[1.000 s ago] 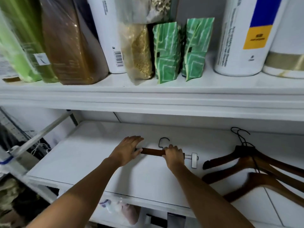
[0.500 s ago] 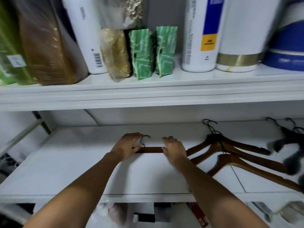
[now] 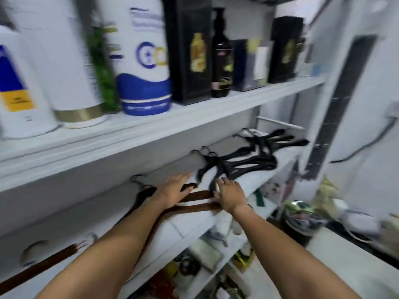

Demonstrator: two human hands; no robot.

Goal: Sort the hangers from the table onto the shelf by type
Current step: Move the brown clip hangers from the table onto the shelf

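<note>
Nearest the camera, at about seven o'clock, a blurred brown wooden bar hanger with a metal hook (image 3: 43, 263) lies alone on the white lower shelf board (image 3: 190, 225), apart from the other hangers.

Further in, near the centre, both forearms reach onto that board. The left hand (image 3: 173, 188) lies flat, fingers spread, palm down across the dark brown wooden coat hangers (image 3: 194, 200) stacked there; it presses on them and does not pinch. The right hand (image 3: 230, 194), just at its three o'clock, rests with fingers loosely spread on the outer ends of the same wooden arms. Motion blur hides whether any finger curls under the wood, so I cannot tell if it holds or merely steadies.

Beyond the hands, toward one o'clock, a heap of black plastic hangers (image 3: 244, 159) lies on the same board, the nearest one just beside the right fingertips; a second black cluster (image 3: 272, 138) lies farther along toward the wall.

Farthest, at twelve o'clock, the upper shelf carries white and blue tubs and dark boxes and bottles.

The step in hand looks like settling the wooden group into its own pile. Three types appear to have separate places on the board. The next move likely calls for lifting both palms clear without dragging the wood into the black heap, then going to the table for more hangers.
</note>
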